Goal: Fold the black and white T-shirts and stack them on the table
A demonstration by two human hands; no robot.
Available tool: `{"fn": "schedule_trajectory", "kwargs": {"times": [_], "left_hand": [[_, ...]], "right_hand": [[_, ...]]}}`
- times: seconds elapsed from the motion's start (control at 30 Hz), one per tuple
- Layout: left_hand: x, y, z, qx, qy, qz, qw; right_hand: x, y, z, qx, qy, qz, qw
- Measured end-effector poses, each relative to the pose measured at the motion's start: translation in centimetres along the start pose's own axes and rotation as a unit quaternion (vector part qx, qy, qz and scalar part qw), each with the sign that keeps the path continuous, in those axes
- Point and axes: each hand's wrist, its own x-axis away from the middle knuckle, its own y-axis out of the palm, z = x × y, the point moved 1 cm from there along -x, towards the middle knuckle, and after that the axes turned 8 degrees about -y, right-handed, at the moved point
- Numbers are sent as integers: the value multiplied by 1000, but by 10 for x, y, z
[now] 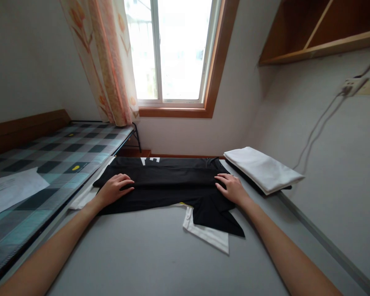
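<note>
- in the head view, a person's left hand (114, 189) rests palm down on the near-left part of a black garment (172, 176), thumb and fingers apart.
- the right hand (231, 188) lies on the garment's right part, its thumb apart from the fingers, with the smooth, dark cloth stretching between both hands.
- white lettering (150, 160), cut off at the far edge and unreadable, shows beyond the hands.
- white fabric (206, 232), mostly hidden beneath the black, juts toward the camera, nearer than the right hand, beside a pointed black flap; more white shows around the left hand.
- a folded white cloth (262, 168), flat and matte, sits right of the right hand, over a dark item too covered to identify.
- the smooth grey table (142, 255) spreads between the forearms.
- left of the left hand, paper (15, 189) with print too faint to read lies on a checked mattress (80, 144).
- beyond both hands, glare blurs the view through the window (185, 49), beside a floral curtain (111, 61).
- above the right hand, a wooden shelf (320, 53) is cropped by the frame.
</note>
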Motion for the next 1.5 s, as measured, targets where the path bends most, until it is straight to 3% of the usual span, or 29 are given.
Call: {"fn": "schedule_trajectory", "kwargs": {"times": [0.27, 0.47, 0.7, 0.93, 1.17, 1.5], "left_hand": [[9, -11, -24, -46, 7, 3, 999], [19, -16, -50, -110, -97, 5, 989], [19, -12, -52, -101, -183, -13, 978], [22, -12, -51, -56, -178, -5, 982], [41, -19, -50, -16, -147, -12, 989], [89, -45, -38, -11, -133, -38, 990]], "right_hand": [[16, -8, 14, 20, 69, 0, 997], [15, -6, 15, 46, 71, 14, 996], [15, -6, 15, 48, 67, 6, 997], [18, -16, 7, 72, 55, -36, 995], [33, -35, -6, 82, 18, -65, 994], [93, -59, -38, 41, 0, -83, 996]]}}
